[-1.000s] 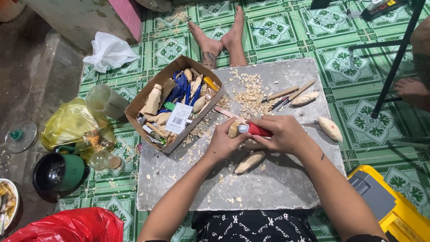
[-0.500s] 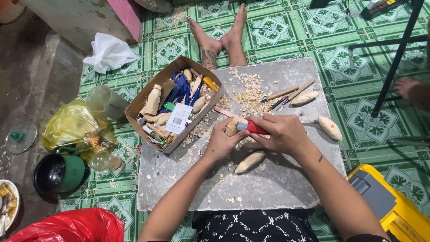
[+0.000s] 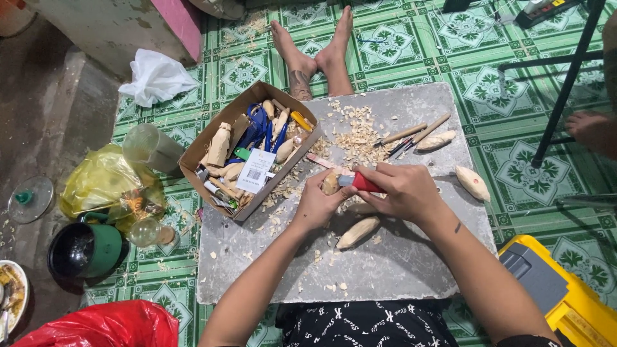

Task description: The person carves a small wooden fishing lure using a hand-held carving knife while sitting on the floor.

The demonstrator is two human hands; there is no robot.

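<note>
Wood (image 3: 330, 183), a small pale piece, is gripped in the left hand (image 3: 316, 204) above the grey slab (image 3: 385, 270), its tip showing past the curled fingers. A red-handled knife (image 3: 360, 182) is clenched in the right hand (image 3: 402, 191), just beside the wood and touching it. Another carved piece (image 3: 357, 232) lies on the slab below both hands. Shavings (image 3: 357, 133) are scattered near the cardboard box (image 3: 212, 138).

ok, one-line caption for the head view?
Left hand grips a small wooden piece; right hand works it with a red-handled knife over a shaving-strewn grey slab.
</note>
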